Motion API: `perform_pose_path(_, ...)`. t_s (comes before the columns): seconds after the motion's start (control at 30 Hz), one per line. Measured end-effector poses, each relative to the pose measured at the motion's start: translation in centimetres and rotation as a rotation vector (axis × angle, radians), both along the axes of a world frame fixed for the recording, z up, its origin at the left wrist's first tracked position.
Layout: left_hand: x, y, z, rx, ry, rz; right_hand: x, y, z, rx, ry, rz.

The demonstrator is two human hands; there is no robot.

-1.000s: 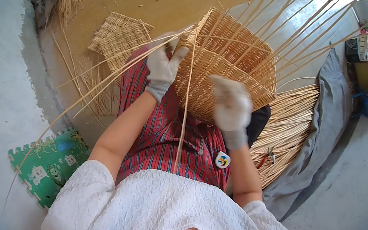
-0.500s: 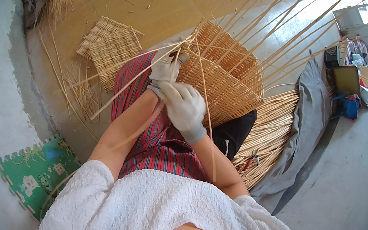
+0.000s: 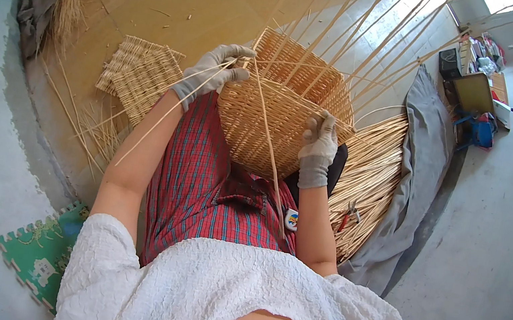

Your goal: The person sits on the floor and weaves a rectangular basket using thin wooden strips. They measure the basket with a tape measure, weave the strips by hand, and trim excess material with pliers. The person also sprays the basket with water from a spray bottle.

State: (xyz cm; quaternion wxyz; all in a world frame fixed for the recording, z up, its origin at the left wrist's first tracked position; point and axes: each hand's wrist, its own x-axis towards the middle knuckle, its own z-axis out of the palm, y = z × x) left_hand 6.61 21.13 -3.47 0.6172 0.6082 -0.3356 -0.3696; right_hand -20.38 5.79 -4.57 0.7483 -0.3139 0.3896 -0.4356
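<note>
Between the two gloved hands sits the wicker basket [image 3: 251,129], tilted over the plaid trousers [image 3: 192,176], and what a switch we have! Half a second ago the right hand [image 3: 319,140] was crossed over beside the left; now it's swung back out and closed on the near rim, towards its right end. And the left hand [image 3: 216,70], part-covered before, is in full view, thumb and fingers pinched around the basket's left corner. One thin strand [image 3: 153,126] trails from it down along the forearm; a longer cane [image 3: 268,124] drops across the basket's front, between the hands. Beyond them, tall stakes [image 3: 360,25] fan up from the weave. Out left of the left hand, two woven panels [image 3: 146,77] overlap on the floor. Off to the right hand's right, a heap of canes [image 3: 373,169] lies beside grey cloth [image 3: 427,154], pliers [image 3: 349,216] resting on top.
</note>
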Motion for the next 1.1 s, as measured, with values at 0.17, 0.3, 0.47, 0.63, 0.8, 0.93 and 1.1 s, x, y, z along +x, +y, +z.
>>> perform_pose_path(0.17,-0.3,0.1,0.6,0.127,-0.008,0.051,6.4,0.8,6.3,-0.581,0.409,0.145)
perform_pose_path(0.3,-1.8,-1.5,-0.9,0.070,-0.063,0.219,14.1,-2.5,9.8,-1.603,0.533,0.104)
perform_pose_path(0.47,-2.1,-2.0,-3.7,-0.007,-0.016,0.325,18.9,-1.2,13.5,-1.376,0.621,0.251)
perform_pose_path(0.63,-4.3,-2.2,-2.0,-0.088,-0.020,0.504,5.2,1.1,3.7,-0.812,0.015,0.126)
perform_pose_path(0.8,-9.3,-0.5,-2.8,-0.159,-0.608,0.605,1.2,-0.5,5.3,-0.543,0.467,0.267)
perform_pose_path(0.93,-11.8,-2.7,0.8,0.085,-1.100,0.233,5.0,-4.6,8.7,-1.166,0.843,0.323)
perform_pose_path(1.1,-12.0,-4.5,-0.8,0.235,-1.019,0.150,9.3,-5.3,10.9,-1.265,0.438,0.217)
